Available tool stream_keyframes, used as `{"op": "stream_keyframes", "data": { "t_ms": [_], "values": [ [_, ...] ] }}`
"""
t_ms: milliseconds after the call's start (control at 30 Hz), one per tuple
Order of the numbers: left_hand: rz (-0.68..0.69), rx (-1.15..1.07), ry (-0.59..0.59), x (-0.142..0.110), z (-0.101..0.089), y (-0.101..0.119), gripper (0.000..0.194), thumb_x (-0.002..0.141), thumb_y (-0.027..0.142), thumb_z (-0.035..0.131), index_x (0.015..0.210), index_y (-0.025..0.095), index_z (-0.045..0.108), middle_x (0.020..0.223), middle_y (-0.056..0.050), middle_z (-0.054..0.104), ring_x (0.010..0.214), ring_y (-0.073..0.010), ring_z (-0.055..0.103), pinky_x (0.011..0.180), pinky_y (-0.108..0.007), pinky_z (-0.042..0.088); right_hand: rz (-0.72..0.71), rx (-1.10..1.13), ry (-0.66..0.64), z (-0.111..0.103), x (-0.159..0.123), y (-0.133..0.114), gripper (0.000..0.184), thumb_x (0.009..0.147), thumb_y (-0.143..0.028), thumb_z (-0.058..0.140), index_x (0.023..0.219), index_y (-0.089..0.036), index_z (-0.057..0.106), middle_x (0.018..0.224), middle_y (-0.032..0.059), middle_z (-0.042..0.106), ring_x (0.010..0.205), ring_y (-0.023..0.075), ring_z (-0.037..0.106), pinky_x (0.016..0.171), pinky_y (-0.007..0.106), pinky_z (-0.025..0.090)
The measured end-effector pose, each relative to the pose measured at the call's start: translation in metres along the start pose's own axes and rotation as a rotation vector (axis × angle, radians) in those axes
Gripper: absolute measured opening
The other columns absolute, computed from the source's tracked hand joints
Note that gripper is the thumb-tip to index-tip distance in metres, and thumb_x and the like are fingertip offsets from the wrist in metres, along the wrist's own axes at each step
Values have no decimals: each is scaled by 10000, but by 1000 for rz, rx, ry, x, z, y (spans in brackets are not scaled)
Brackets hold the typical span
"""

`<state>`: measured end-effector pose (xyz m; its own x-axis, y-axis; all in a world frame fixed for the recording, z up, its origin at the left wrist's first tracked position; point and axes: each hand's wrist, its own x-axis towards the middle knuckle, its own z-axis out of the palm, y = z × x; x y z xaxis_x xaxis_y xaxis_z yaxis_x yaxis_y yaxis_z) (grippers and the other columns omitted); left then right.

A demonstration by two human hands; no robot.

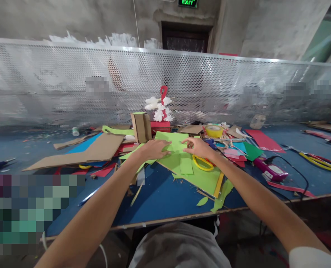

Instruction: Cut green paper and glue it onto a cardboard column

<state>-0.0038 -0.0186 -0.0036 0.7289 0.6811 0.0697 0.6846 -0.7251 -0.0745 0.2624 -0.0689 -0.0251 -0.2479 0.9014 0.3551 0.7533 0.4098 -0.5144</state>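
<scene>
Both arms reach over the blue table toward pieces of light green paper. My left hand (155, 149) lies on the left part of a light green sheet (171, 137), its fingers stretched out and slightly apart. At the sheet's right side is my right hand (199, 147), with curved fingers and a gap between thumb and forefinger; I make out nothing held there. A smaller green strip (186, 164) lies below the hands on a larger green sheet (203, 179). Yellow-handled scissors (204, 163) lie just under my right hand, their blades hidden.
Cardboard pieces (98, 149) lie on the left, and a cardboard block (141, 127) stands behind my left hand. Beyond is a red and white decoration (163, 106) before a perforated metal screen (70, 82). On the right are yellow tape (213, 130), a purple device (271, 169) and pliers (316, 160).
</scene>
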Motion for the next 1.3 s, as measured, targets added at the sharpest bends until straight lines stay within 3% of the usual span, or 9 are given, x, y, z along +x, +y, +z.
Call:
{"op": "stream_keyframes", "data": {
  "t_ms": [167,433,567,767,967,1100,1300],
  "values": [
    [-2,-12,7,0,1,0,673,1028,538,501,1637,260,432,1566,-141,587,1391,-350,599,1101,-433,500,6,-35,-13,1,0,0,370,871,-265,784,1221,-145,757,974,81,796,823,186,702,744,262,497],
    [20,-25,25,2,7,-4,657,1033,529,501,1628,256,450,1573,-156,575,1384,-375,604,1090,-465,512,11,-81,-51,1,1,-1,423,853,-304,822,1242,-151,763,1027,92,814,824,202,723,730,272,504],
    [26,-6,33,3,9,-5,663,1035,535,494,1635,258,435,1571,-149,580,1388,-359,603,1091,-439,502,-3,-143,-84,2,0,-4,316,877,-278,798,1164,-145,792,1004,108,817,860,222,741,766,281,505],
    [30,-11,20,1,6,-3,676,1036,511,482,1647,230,410,1585,-150,564,1413,-357,581,1114,-453,481,21,-141,-86,3,0,-6,388,871,-258,792,1248,-171,764,1030,90,820,834,220,741,725,271,496],
    [22,-22,21,0,4,-2,645,1030,475,513,1634,262,433,1594,-130,559,1409,-347,587,1117,-440,482,29,-165,-96,5,2,-1,321,866,-234,777,1182,-179,785,993,76,825,870,230,757,771,274,503],
    [26,-26,21,1,7,-8,654,1026,495,525,1635,276,432,1599,-130,554,1402,-338,589,1112,-429,490,34,-171,-93,8,3,2,312,863,-254,791,1164,-174,782,988,71,826,875,226,756,770,265,498],
    [-27,-27,-97,3,8,-30,656,982,493,582,1577,224,522,1577,-190,557,1414,-387,563,1120,-487,475,45,-223,-105,10,4,-2,257,887,-250,774,1131,-171,784,1002,87,824,884,232,753,755,270,485]
  ]
}}
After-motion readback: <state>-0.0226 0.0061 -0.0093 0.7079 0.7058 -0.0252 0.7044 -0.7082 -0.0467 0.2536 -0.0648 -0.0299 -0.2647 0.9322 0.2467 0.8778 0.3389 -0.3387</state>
